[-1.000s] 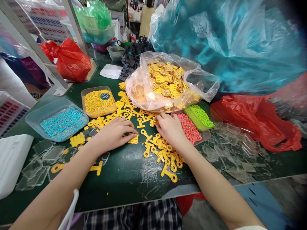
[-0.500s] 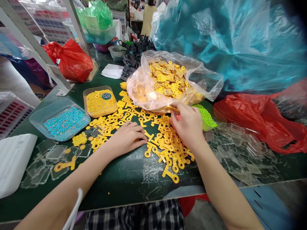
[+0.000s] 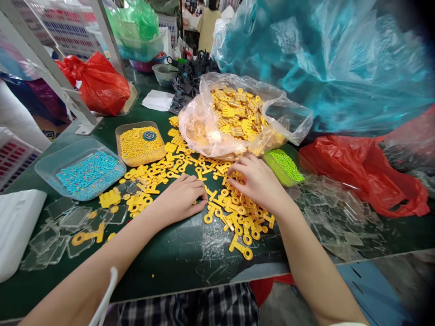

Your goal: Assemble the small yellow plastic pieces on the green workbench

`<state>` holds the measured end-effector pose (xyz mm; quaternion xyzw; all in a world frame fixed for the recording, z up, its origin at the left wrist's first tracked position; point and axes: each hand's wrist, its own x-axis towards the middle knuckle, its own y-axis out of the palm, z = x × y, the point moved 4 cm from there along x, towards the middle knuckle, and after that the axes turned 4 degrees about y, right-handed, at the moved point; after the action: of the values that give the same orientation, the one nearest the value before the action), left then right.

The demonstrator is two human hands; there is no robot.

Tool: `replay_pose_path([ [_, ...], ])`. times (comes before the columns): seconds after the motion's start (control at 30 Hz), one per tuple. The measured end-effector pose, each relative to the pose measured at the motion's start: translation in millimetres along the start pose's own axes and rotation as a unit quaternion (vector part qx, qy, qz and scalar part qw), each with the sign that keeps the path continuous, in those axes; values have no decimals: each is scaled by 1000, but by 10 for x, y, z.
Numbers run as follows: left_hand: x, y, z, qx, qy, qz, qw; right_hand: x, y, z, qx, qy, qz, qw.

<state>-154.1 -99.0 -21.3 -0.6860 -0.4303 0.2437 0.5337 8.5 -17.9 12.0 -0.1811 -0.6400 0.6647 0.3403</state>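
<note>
My left hand (image 3: 181,199) rests low over the table, fingers curled and the thumb tip close to the index finger. Whatever lies inside its curl is mostly hidden. Around it spread loose yellow plastic pieces (image 3: 239,210), each with a ring at one end and a crossbar. My right hand (image 3: 260,183) hovers above the right part of this heap, fingers bent, with a gap between thumb and index finger and nothing visible in it. Just beyond stands a clear plastic bag (image 3: 288,106), its mouth open, full of yellow hand-shaped pieces (image 3: 234,111).
Left are tubs of blue beads (image 3: 90,174) and yellow beads (image 3: 141,145), with clear flat plates (image 3: 76,217) nearer me. Right are green beads (image 3: 287,165), a red bag (image 3: 360,167) and clear plastic parts (image 3: 333,208). Black parts (image 3: 192,74) and a large blue bag (image 3: 326,63) stand behind.
My right hand has let go of the clear bag's near edge and drawn back slightly over the yellow pieces. My left hand stays nearly in place, its fingers a little more curled.
</note>
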Motion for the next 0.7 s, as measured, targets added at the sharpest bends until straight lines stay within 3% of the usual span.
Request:
replay_pose_path([
  [0.13, -61, -114, 119, 19, -27, -35, 999, -47, 94, 3, -9, -10, 68, 998],
  [0.33, -142, -309, 238, 56, -54, -52, 996, -12, 298, 29, -92, 20, 51, 994],
  [0.7, -168, -313, 295, 37, -57, -8, 998, 47, 312, 95, -132, 37, -9, 991],
])
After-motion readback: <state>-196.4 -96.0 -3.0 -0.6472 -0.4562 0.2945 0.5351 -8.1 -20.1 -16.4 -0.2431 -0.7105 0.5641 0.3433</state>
